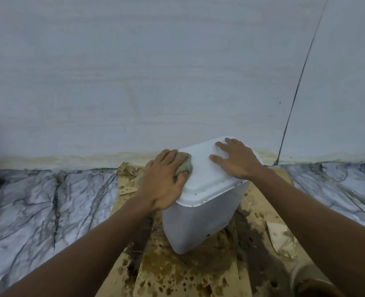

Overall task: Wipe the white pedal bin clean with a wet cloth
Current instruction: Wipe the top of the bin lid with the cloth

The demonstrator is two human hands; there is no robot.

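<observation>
Two hands on white pedal bin (201, 224), standing on stained cardboard (177, 273) by wall. Your left hand (164, 181) presses wet cloth (184, 166) at lid (207, 179) edge; right hand (236, 159) flat, fingers spread, steadying. Body looks unwiped; specks remain near rim.

Pale grey wall (134, 71) fills upper frame, w/ dark vertical seam (301, 82) at right. Yellowed stain band (70, 159) along wall base. Floor (27, 211) is grey-white marble, dark veins. Brown-spotted cardboard sheets (177, 275) lie on floor from wall toward near edge. Light dim, even.
</observation>
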